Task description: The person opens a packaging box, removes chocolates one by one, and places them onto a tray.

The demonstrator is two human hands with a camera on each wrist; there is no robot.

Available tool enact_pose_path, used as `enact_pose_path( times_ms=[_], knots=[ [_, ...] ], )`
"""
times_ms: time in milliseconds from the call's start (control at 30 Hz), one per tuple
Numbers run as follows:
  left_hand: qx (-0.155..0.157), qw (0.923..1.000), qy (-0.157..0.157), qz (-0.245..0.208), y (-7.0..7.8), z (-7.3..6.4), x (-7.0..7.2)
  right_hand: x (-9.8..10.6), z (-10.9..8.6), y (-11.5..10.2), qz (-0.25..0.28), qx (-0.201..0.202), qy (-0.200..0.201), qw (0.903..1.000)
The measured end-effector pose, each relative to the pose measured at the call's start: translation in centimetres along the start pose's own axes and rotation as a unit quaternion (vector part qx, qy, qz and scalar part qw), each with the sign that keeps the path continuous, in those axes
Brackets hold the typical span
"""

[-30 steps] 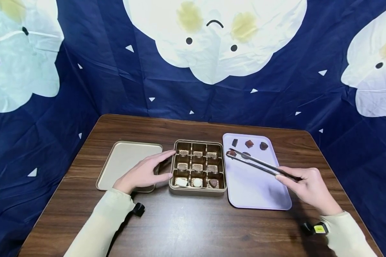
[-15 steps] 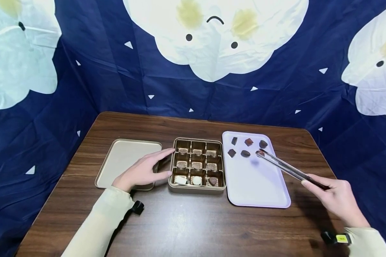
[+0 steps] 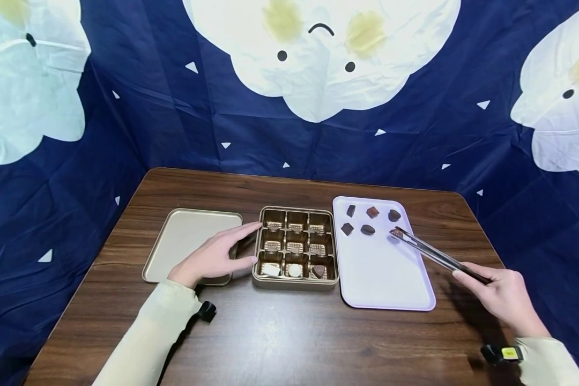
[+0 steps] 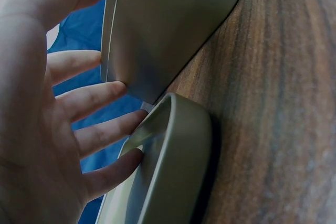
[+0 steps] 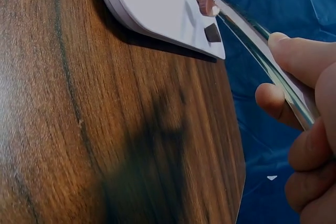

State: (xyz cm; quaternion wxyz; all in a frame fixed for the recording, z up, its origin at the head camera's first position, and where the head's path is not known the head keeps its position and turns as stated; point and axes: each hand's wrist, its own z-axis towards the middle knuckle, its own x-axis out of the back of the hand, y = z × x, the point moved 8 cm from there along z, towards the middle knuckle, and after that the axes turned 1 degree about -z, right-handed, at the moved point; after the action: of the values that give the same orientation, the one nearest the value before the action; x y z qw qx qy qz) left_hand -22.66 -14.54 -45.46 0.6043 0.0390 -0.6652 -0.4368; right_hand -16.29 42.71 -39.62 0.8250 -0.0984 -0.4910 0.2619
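My right hand (image 3: 502, 292) grips metal tongs (image 3: 441, 259) over the right side of the lilac tray (image 3: 386, 279). Between the tong tips is a brown chocolate (image 5: 203, 2), at or just above the tray surface. My left hand (image 3: 214, 257) has its fingers extended, with thumb and fingertips touching the left side of the gold box (image 3: 294, 286). Nine compartments divide this box. Its front row holds a white rectangular chocolate (image 3: 271, 269), a round white chocolate (image 3: 295, 271) and a dark, roughly triangular chocolate (image 3: 318, 272); the other rows hold none.
Several dark chocolates, including an oval one (image 3: 368, 229) and a reddish-brown diamond (image 3: 372, 212), lie toward the tray's back. A shallow gold lid (image 3: 188, 236) lies left of the box, partly under my left hand. Dark blue cloth (image 3: 313, 155) hangs behind the wooden table (image 3: 289, 343).
The tongs moved right across the tray from its back left, carrying the brown chocolate, then lowered slightly. My left hand stayed at the box.
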Motion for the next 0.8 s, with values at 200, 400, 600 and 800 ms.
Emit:
enact_pose_path(
  times_ms=[200, 400, 600, 800],
  knots=[
    [-0.002, 1.0000, 0.002, 0.004, 0.0, 0.0, 0.0, -0.6, 0.4, -0.3, -0.010, 0.014, -0.001, 0.9998],
    [-0.006, 1.0000, 0.005, 0.006, -0.1, -0.1, -0.1, -0.9, 0.5, -0.3, -0.020, 0.011, -0.011, 0.9997],
    [-0.011, 0.9999, 0.006, 0.001, 0.0, -0.1, -0.1, -1.1, 0.4, -0.4, -0.023, 0.007, -0.012, 0.9996],
    [-0.009, 0.9999, 0.008, 0.004, 0.0, 0.0, 0.0, -1.2, 0.3, -0.3, -0.023, 0.002, -0.008, 0.9997]
  ],
)
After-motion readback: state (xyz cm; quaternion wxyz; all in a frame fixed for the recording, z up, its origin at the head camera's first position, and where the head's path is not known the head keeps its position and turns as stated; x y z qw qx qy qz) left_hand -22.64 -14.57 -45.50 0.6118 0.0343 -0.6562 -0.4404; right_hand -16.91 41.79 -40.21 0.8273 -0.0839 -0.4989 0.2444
